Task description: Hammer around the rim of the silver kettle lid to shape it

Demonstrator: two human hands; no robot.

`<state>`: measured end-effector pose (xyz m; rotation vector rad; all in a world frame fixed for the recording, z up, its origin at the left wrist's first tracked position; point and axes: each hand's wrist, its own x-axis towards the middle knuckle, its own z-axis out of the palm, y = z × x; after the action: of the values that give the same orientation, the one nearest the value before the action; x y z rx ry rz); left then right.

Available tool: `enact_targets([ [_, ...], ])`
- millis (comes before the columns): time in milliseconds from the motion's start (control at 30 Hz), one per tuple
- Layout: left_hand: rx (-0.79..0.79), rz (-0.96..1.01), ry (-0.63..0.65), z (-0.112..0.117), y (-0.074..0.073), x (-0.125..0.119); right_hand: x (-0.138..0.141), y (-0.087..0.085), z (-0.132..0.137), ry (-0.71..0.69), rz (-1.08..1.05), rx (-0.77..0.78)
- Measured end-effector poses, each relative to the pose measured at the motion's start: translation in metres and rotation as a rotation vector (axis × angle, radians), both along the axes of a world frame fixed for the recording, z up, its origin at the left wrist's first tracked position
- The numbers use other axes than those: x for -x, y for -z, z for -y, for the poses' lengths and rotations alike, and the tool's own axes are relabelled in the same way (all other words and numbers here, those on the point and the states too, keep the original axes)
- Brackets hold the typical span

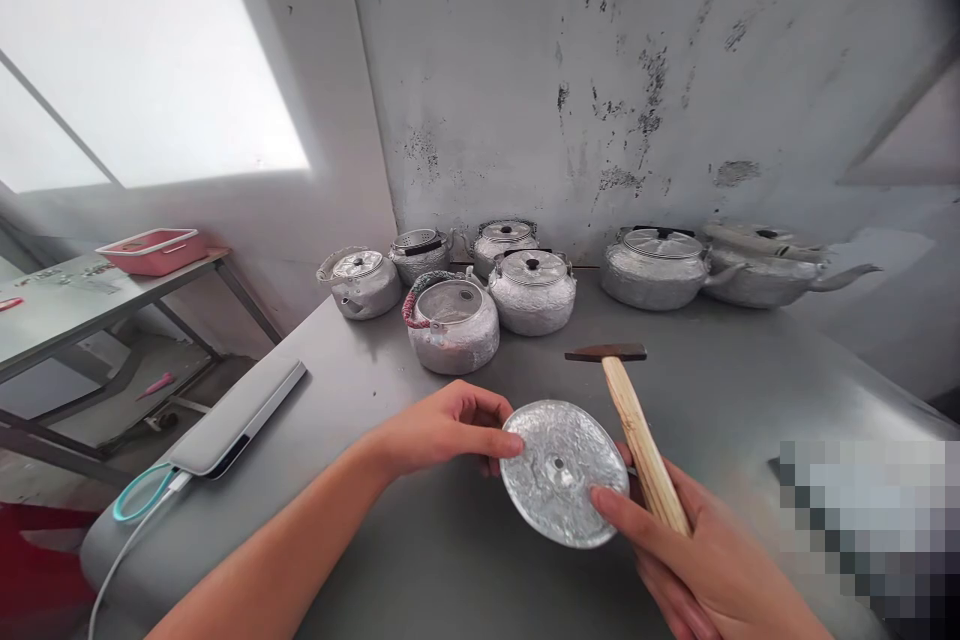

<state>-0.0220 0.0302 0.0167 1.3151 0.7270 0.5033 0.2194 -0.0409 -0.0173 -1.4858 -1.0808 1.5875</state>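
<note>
Your right hand (pixel 694 545) is right up close, thumb on the face of that round metal disc (pixel 551 500), with the hammer (pixel 636 425) held by its wooden handle in the same grip. Your left hand (pixel 442 435) is pinching the disc's left edge, thumb on top. So you've got the disc up over the gray table (pixel 420 580), in front of the open kettle (pixel 454 348) with the red-wrapped handle.

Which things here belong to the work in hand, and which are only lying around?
Belonging: metal disc, held by left hand and right hand; hammer, in the right hand; probably the kettles.
Apparently lying around: grey device, white cable, pink basket.
</note>
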Motion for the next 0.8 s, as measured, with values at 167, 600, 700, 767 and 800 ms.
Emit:
enact_targets([
  [167,0.02,0.025,0.035,0.0005,0.0018,0.0,0.0002,0.0017,-0.0005,0.005,-0.017,0.004],
  [600,0.008,0.056,0.127,0.003,0.0009,-0.0011,0.0011,0.0028,0.0006,0.022,-0.004,-0.01],
  [700,-0.001,0.066,0.145,0.0031,0.0012,-0.0008,0.0003,0.0038,0.0002,0.031,-0.018,-0.009],
  [767,0.004,0.07,0.137,0.0029,0.001,-0.0007,-0.0004,0.0037,-0.0001,0.035,-0.03,-0.009],
  [800,0.007,0.068,0.124,0.0027,0.0007,-0.0007,-0.0008,0.0035,-0.0003,0.036,-0.031,-0.009],
])
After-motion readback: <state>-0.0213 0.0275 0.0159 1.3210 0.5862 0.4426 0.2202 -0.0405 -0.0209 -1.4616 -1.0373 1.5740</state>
